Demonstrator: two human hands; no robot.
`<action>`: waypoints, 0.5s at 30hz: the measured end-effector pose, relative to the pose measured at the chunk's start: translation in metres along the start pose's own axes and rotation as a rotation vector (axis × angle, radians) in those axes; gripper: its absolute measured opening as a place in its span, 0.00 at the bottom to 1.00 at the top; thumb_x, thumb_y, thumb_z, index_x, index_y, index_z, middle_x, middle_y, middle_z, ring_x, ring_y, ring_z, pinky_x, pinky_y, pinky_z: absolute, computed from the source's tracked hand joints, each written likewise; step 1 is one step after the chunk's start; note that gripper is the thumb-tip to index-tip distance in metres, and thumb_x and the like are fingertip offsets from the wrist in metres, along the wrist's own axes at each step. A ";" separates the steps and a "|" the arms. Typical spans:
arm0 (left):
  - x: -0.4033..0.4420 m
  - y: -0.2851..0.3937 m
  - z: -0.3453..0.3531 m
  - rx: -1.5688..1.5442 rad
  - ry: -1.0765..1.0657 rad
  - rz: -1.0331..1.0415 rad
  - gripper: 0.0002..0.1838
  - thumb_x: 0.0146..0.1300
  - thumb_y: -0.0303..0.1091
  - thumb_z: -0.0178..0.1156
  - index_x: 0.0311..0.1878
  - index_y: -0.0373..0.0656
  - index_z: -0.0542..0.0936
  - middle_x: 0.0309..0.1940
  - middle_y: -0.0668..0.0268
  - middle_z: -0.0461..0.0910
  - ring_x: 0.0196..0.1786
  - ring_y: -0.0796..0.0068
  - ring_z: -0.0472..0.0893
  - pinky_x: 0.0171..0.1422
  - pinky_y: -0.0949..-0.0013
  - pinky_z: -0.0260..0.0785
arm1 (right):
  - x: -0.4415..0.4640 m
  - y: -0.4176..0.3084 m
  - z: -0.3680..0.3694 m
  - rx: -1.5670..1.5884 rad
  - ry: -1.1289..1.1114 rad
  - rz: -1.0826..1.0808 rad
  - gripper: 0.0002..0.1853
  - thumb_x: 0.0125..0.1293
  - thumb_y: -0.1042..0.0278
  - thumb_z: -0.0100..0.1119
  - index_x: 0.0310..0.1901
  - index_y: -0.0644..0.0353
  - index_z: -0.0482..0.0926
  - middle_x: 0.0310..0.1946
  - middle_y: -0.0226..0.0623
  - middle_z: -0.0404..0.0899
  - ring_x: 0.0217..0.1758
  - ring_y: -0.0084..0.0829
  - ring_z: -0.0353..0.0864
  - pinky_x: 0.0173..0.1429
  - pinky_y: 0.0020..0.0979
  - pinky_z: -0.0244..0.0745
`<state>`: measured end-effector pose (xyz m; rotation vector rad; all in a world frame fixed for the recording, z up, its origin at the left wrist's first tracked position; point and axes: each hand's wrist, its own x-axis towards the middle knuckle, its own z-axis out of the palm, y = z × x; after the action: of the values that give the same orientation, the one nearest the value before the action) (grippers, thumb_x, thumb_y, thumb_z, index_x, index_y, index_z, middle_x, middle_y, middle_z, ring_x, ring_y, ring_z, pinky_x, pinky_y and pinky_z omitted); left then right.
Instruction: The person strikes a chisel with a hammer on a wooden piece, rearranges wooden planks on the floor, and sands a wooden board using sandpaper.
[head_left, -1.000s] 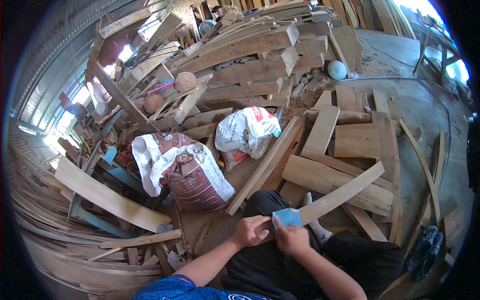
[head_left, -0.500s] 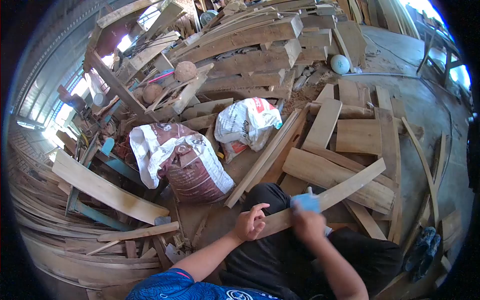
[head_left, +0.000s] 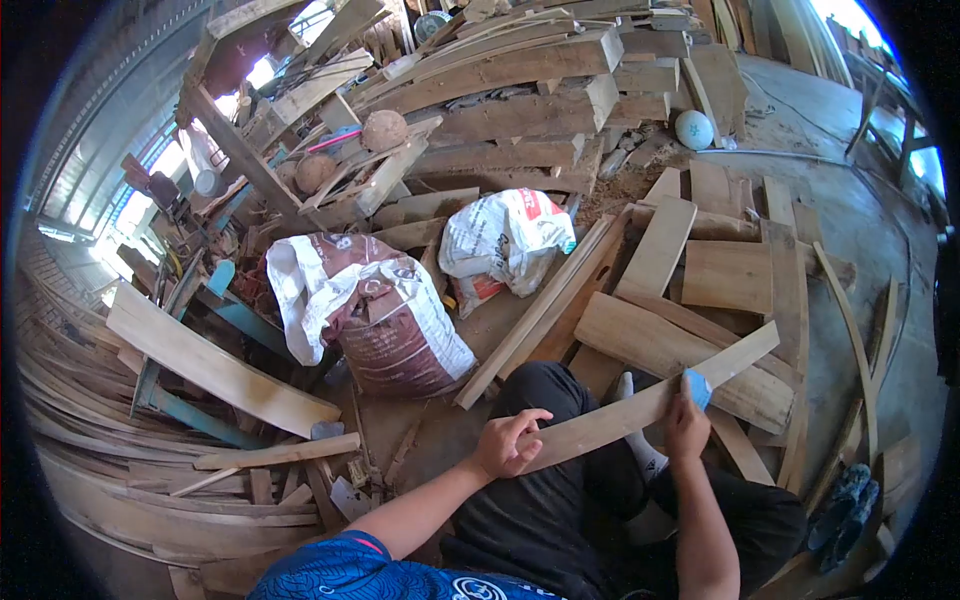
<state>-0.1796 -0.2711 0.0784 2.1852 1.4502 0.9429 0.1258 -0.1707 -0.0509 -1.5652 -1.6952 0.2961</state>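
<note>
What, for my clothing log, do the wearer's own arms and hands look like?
The left arm has a short, dark-patterned, pink-trimmed blue sleeve; the right sleeve is out of view. The left hand and right hand are ungloved.

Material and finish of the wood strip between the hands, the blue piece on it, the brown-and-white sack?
Wood strip: solid wood probably, seemingly unfinished; pale, no gloss.
Blue piece: paper or cloth, can't tell; mostly covered.
Brown-and-white sack: likely woven plastic, printed; stiff folds, lettering.
</note>
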 end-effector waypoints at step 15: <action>-0.002 -0.003 0.001 0.004 -0.035 -0.057 0.27 0.68 0.50 0.54 0.62 0.42 0.74 0.28 0.59 0.80 0.32 0.58 0.83 0.37 0.60 0.75 | 0.002 -0.008 0.006 0.024 -0.107 -0.011 0.18 0.73 0.61 0.50 0.62 0.45 0.76 0.29 0.49 0.82 0.29 0.53 0.83 0.30 0.50 0.76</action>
<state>-0.1809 -0.2714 0.0754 2.1405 1.4910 0.8789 0.1158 -0.1686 -0.0487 -1.5454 -1.7753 0.3997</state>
